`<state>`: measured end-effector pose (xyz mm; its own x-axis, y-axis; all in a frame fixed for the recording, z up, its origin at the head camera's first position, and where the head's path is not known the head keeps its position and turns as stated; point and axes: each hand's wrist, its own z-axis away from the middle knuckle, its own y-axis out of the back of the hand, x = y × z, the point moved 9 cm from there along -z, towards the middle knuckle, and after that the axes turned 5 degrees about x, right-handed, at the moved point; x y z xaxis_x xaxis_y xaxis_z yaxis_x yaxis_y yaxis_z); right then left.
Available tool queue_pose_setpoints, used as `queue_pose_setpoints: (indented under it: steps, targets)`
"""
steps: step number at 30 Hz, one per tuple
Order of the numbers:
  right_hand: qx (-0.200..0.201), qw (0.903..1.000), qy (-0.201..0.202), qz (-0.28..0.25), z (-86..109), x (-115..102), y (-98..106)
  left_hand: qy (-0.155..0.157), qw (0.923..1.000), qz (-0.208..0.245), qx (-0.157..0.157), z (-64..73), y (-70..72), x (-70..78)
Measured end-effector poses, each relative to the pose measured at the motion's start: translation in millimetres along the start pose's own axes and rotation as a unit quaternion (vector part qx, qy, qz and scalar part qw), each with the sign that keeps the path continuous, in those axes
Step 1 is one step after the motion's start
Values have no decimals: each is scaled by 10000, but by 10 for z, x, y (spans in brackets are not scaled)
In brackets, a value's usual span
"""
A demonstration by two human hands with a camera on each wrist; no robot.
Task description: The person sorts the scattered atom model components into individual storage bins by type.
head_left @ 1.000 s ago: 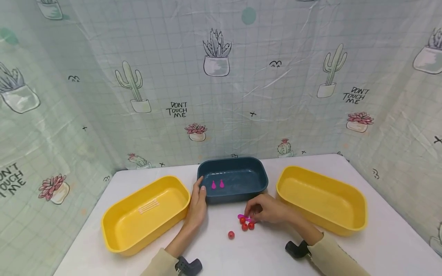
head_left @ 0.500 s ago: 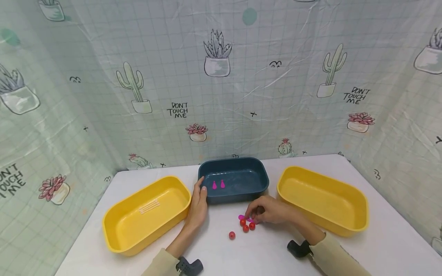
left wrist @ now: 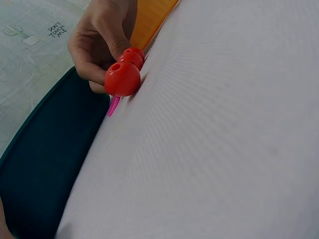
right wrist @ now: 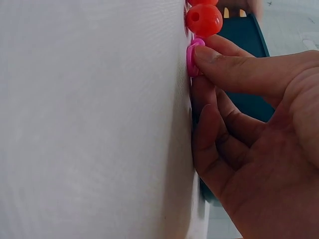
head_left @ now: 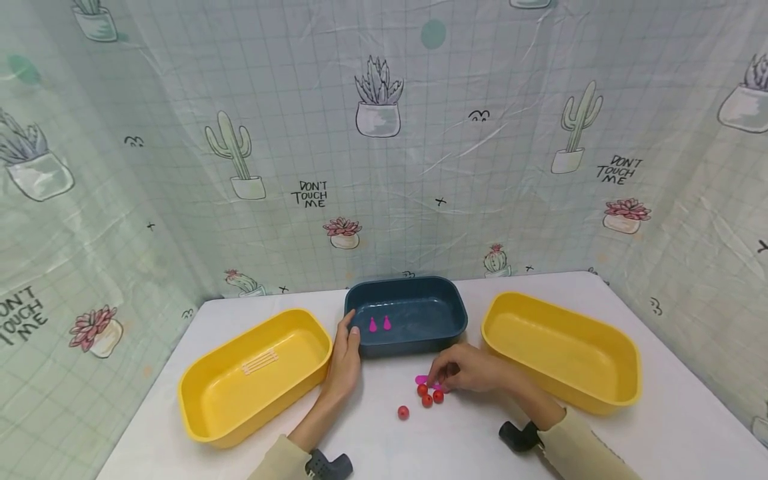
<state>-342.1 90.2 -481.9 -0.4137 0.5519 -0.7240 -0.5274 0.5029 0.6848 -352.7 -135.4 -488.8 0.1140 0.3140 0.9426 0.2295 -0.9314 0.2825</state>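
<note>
My right hand [head_left: 465, 368] is low over the table in front of the dark blue bin [head_left: 414, 348]. Its thumb and index finger pinch a small pink plastic piece [right wrist: 191, 57], seen best in the right wrist view. Another bit of pink [head_left: 421, 379] shows just left of those fingertips. Several red beads [head_left: 427, 401] with holes lie close by, one of them [head_left: 403, 413] set apart to the left. My left hand [head_left: 345, 363] rests along the bin's left side, fingers extended and touching the wall near the front corner. Inside the bin lie two pink teardrop-shaped pieces [head_left: 387, 323].
A yellow bin [head_left: 198, 430] stands at the left with several pale thin sticks [head_left: 261, 362] in it. Another yellow bin [head_left: 624, 400] stands at the right, beside my right forearm. A cactus-print curtain [head_left: 414, 167] hangs behind the white table [head_left: 456, 447].
The hands, beads and bins hold nearly the same places. My right fingers shift very slightly over the pink piece, and the head view tilts a little.
</note>
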Motion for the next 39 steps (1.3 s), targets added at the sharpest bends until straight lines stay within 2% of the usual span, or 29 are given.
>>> queue_pose_setpoints:
  steps: [6, 20, 32, 39]
  targets:
    - [30, 9999, -119, -81, -1, 34, 3, 15, 10000, -7, 0, 3, 0, -2]
    - [89, 9969, -264, -738, 13, 120, 29, 3, 10000, 64, 12, 12, -2, -3]
    - [251, 9930, -219, -1135, 13, 156, 55, 83, 10000, -5, 22, 13, -2, -33]
    - [288, 9911, -12, -1296, 15, 82, 62, -22, 10000, 49, 40, 16, 2, -15]
